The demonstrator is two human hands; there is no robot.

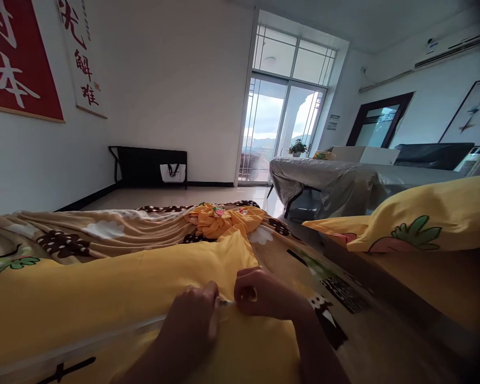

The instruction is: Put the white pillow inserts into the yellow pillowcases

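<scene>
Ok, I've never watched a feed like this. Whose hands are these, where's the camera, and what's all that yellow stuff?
There is no machine here: a person wears one camera on the head, looking forward and down. The left hand and right hand meet on a yellow pillowcase, pinching what looks like a small zipper pull along its white zipper strip. It lies on a patterned blanket. A crumpled orange cloth lies beyond, and a yellow carrot-print pillow sits to the right.

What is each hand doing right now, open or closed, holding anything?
Left hand: closed, pinching the zipper pull on the yellow pillowcase.
Right hand: closed, gripping the pillowcase fabric beside the zipper.
</scene>
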